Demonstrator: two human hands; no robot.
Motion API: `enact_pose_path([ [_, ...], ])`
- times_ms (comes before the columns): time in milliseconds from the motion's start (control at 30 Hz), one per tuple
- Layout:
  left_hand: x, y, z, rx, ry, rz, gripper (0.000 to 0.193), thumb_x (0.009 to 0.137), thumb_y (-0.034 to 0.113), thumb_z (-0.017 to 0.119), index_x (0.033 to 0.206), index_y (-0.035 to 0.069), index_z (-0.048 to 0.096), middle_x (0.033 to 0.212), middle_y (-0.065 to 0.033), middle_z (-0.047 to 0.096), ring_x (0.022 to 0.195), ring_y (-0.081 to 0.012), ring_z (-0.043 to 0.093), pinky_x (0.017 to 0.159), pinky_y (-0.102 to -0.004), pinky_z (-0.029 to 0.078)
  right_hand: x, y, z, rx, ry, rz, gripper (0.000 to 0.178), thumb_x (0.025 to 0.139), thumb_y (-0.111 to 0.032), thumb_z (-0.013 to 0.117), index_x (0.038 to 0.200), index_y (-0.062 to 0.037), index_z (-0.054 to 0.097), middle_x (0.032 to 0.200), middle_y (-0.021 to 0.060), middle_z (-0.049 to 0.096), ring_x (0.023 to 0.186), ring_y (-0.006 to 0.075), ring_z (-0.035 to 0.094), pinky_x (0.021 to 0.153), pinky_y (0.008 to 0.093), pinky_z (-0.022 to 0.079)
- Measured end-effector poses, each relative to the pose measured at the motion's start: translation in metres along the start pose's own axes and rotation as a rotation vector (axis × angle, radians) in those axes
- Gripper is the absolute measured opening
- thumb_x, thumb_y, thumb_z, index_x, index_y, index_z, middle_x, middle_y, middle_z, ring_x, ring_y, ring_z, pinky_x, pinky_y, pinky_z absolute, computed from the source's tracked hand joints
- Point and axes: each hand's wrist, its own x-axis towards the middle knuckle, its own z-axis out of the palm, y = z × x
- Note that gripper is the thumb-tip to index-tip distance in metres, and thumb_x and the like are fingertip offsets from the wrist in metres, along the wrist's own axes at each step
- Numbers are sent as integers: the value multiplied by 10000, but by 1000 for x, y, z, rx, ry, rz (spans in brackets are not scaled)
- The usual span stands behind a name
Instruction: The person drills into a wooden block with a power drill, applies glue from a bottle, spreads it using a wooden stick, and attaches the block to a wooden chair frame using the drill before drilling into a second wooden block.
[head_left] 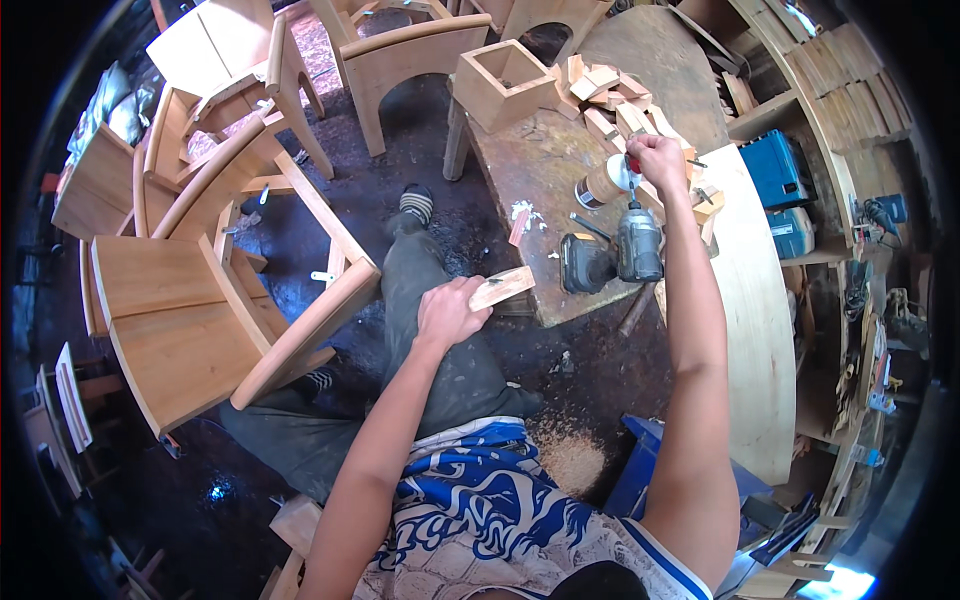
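Note:
My left hand (450,314) is closed round a short wooden block (503,288) above my thigh, with a small dark mark or hole on the block's face. Stretched out over the workbench, my right hand (658,160) has its fingers pinched together. A small red thing shows at those fingertips, too little of it to name. Right under them stands a cordless drill (640,245), its bit pointing up toward the fingers. Beside that lies a white and tan container (600,184). A dark battery pack (585,265) sits left of the drill.
Several wooden blocks (600,85) are piled on the workbench (540,165), near an open wooden box (505,80). Unfinished wooden chairs (240,300) crowd the left. A curved pale panel (745,300) and shelves with blue tool cases (775,170) stand right. Sawdust (570,455) covers some floor.

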Motion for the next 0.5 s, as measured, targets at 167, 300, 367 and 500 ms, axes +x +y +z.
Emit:
enact_pose_path([
  [167,0,-2,-1,-1,-25,-28,461,758,317,785,1181,146,715,1027,-106,736,919,-346,718,832,-461,566,-1,1,2,58,-44,27,174,875,-180,745,849,-12,785,690,36,702,610,97,602,590,298,476],
  [300,2,-1,-1,-1,-36,-27,453,758,319,785,1171,149,714,1024,-109,735,917,-346,717,828,-459,567,-4,-1,-3,65,-94,54,187,881,-173,735,813,-1,767,700,33,702,611,97,598,602,291,474],
  [367,2,-1,-1,-4,-28,-26,449,758,320,785,1168,150,714,1023,-108,734,917,-346,717,827,-459,567,-7,-5,-4,86,-134,83,199,889,-173,723,801,1,761,698,34,699,605,98,595,595,289,472],
  [500,1,-4,-1,-6,-23,-35,445,760,321,785,1165,151,713,1024,-108,734,918,-345,717,828,-459,566,-30,-23,-6,103,-183,174,258,954,-233,667,817,-26,736,771,32,716,550,60,508,504,231,377],
])
